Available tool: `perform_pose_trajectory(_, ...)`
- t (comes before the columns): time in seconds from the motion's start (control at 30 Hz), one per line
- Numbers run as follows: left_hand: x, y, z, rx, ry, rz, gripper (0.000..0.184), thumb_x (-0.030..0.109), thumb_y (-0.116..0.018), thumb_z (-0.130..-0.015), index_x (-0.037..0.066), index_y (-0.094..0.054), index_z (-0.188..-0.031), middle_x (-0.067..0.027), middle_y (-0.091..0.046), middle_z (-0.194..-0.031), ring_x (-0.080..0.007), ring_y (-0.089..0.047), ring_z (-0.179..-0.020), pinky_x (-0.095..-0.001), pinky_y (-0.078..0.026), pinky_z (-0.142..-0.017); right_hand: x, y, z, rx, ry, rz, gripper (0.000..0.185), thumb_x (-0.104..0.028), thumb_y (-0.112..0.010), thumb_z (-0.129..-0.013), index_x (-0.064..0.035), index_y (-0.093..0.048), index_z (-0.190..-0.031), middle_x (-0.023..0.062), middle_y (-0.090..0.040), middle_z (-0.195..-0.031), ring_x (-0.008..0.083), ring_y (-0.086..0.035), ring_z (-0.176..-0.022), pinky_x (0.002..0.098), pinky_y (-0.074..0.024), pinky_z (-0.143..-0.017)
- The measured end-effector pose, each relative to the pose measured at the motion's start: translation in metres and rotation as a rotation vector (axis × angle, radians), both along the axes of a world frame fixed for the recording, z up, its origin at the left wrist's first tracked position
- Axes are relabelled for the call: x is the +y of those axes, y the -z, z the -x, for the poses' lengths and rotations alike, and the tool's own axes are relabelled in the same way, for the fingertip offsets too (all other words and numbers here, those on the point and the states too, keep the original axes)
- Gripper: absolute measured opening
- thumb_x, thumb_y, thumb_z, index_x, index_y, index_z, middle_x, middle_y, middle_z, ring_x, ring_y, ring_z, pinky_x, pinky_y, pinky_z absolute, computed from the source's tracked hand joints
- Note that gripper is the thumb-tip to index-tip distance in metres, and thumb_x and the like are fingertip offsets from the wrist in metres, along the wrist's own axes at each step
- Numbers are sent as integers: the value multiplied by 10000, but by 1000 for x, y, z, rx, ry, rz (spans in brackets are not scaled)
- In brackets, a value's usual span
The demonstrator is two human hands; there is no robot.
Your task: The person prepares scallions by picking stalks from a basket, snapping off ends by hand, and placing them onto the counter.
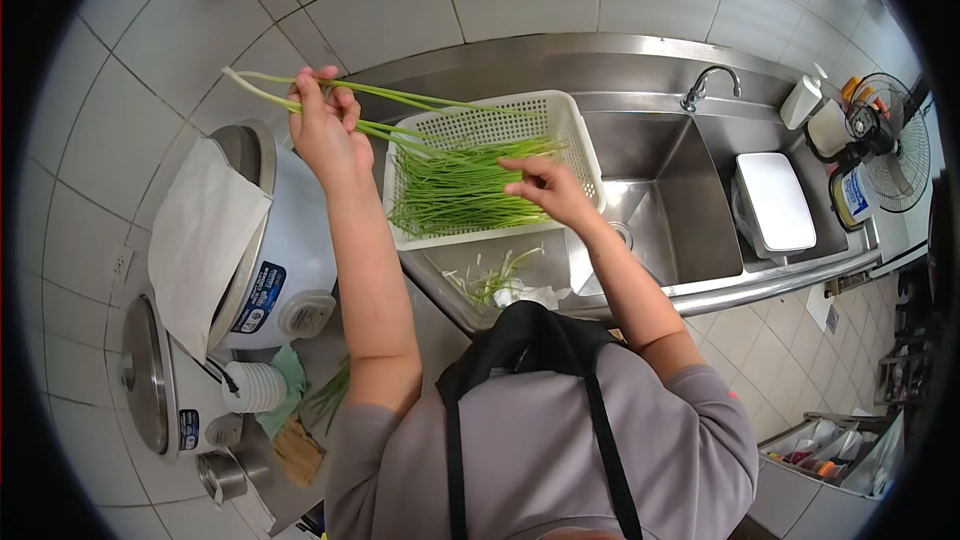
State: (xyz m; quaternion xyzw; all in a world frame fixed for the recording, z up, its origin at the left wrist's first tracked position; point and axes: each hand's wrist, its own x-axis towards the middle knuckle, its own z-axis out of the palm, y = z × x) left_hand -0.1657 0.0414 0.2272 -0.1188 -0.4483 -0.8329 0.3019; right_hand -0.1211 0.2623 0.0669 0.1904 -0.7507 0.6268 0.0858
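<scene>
My left hand (328, 125) is raised over the left side of a white perforated basket (580, 145), its fingers closed around a few green onions (262, 82). Their white root ends stick out to the left, and the long green stalks trail right over the basket. Inside the basket lies a thick layer of green onions (455, 190), laid roughly side by side. Above their right part is my right hand (548, 188), fingers bent and apart, with nothing visible in it. Whether its fingertips touch the stalks is hard to see.
Green and white trimmings (490, 280) lie on the steel ledge in front of the basket. To the right are a sink basin (655, 210), a faucet (712, 83), a white-lidded container (775, 202) and a fan (895, 140). Large cookers (290, 250) stand at left.
</scene>
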Motion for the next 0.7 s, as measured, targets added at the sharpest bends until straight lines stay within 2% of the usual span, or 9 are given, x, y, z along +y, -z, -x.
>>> perform_pose_trajectory(0.13, -2, 1, -9, -10, 9, -41, 189, 222, -464, -927, 46, -461, -997, -49, -512, -892, -75, -382, -585, -175, -261, -403, -11, -2, -1, 80, -12, -75, 163, -142, -646, -810, -16, -650, -913, -36, -407, -617, 47, -340, -567, 215, -305, -520)
perform_pose_trajectory(0.23, -6, 3, -13, -26, -10, -102, 170, 219, -448, -935, 60, -465, -991, -35, -506, -869, -62, -350, -547, -169, -254, -394, -15, 6, 0, 66, -47, 20, 150, -158, -626, -828, -14, -629, -867, -40, -409, -605, 52, -330, -540, 217, -290, -495)
perform_pose_trajectory(0.43, -8, 13, -22, -5, 73, -114, 177, 238, -431, -941, 69, -469, -976, -38, -511, -806, -54, -328, -478, -177, -230, -378, -19, 24, -3, -523, -257, 669, 150, -212, -577, -861, -64, -578, -834, -42, -414, -567, 57, -334, -466, 209, -252, -435)
perform_pose_trajectory(0.53, -1, 13, -29, 20, 90, -105, 185, 243, -431, -941, 66, -467, -980, -37, -511, -791, -51, -323, -457, -178, -229, -374, -26, 51, 6, -713, -224, 962, 144, -195, -568, -859, -57, -574, -819, -35, -455, -599, 86, -397, -486, 226, -304, -419)
perform_pose_trajectory(0.63, -1, 3, -41, 21, 36, -23, 193, 242, -446, -936, 57, -472, -985, -46, -526, -775, -46, -335, -447, -173, -241, -374, -21, 60, 5, -777, 13, 957, 122, -180, -559, -854, -63, -572, -822, -22, -461, -623, 98, -414, -523, 234, -340, -468)
perform_pose_trajectory(0.7, -6, 1, -49, -23, 61, 77, 199, 237, -462, -930, 49, -486, -990, -57, -553, -776, -42, -361, -448, -166, -259, -378, -13, 58, 2, -620, -59, 752, 113, -176, -562, -848, -67, -571, -822, -11, -485, -660, 92, -435, -569, 239, -366, -523)
